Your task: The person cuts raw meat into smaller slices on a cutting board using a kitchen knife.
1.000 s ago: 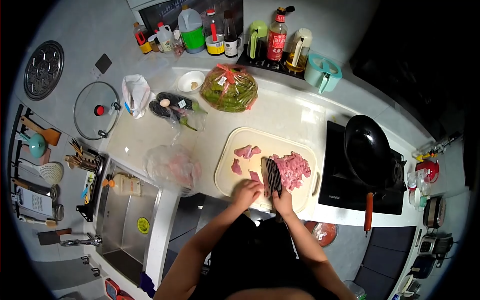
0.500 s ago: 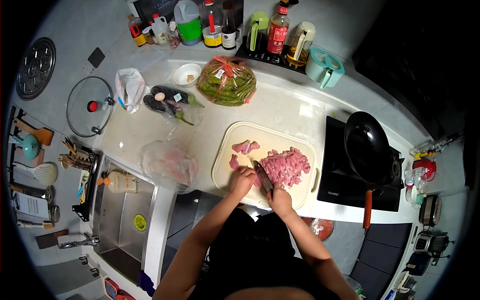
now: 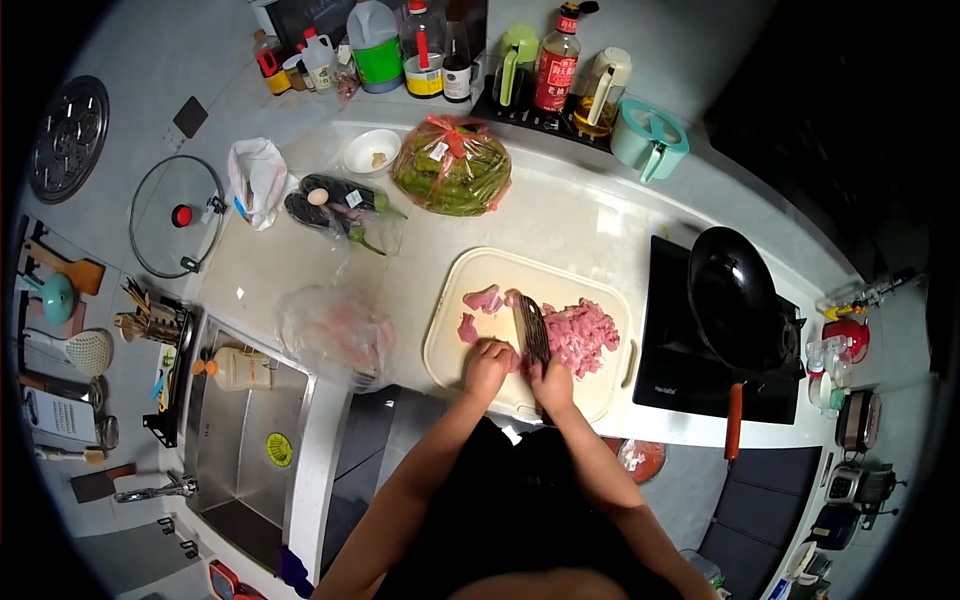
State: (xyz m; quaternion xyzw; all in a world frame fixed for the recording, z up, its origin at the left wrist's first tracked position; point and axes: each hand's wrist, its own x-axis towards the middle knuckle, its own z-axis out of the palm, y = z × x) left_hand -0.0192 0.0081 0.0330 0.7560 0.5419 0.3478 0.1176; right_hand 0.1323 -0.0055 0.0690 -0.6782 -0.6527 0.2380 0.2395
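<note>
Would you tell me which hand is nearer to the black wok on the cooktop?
Right. The right hand grips the knife to the left of the wok; the left hand is farther left.

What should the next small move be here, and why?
Probably a short slice with the dark-bladed knife in the right hand, keeping the left hand's fingertips clear. Those fingertips rest close beside the blade; larger raw pink meat chunks lie to its left on the cream rectangular cutting board, with a small-cut pink heap to its right.
</note>
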